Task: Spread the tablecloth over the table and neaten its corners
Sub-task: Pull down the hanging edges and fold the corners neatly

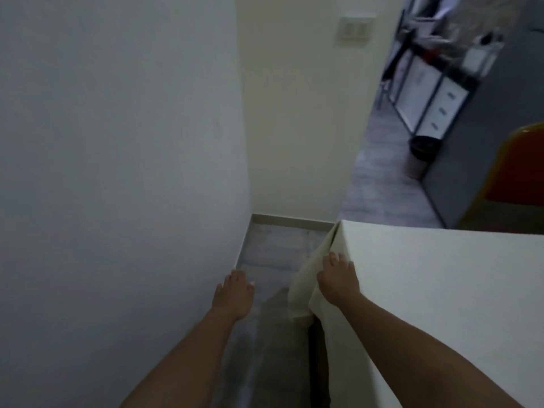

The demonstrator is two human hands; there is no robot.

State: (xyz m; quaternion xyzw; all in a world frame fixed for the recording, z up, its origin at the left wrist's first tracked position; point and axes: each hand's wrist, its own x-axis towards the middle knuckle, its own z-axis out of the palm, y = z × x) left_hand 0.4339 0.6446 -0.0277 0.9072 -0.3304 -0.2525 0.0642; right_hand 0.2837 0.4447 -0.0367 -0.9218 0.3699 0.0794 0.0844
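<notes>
**Gripping the cloth at the table's near-left corner**

Looking down, you have your right hand (338,279) in the lower centre of the frame, laid over the edge of the table (316,363) with its fingers curled onto the cream tablecloth (441,290). The hand holds a fold of the fabric right where the flat top breaks into the hanging drape. Your left hand (234,295) is lower left of centre, beside the cloth but apart from it, palm down, fingers loosely spread and holding nothing, over the grey floor (279,245).

The tablecloth fills the lower right of the frame. Its top surface is smooth, matte and flat, with a straight far edge running from the centre toward the right border. At the corner under your right hand the fabric bunches into a soft, rounded flap that hangs down the left side, and a dark vertical strip of the table shows beneath its hem.

The left half of the frame is a plain pale wall (117,142), meeting a cream wall at the top centre that carries a rectangular switch plate (354,29). In the upper right, blurred, stand a dark-framed shelf unit (435,92) with white panels and a round black bin (424,151). At the right edge a red chair back (521,169) with a gold rim rises behind the table.
</notes>
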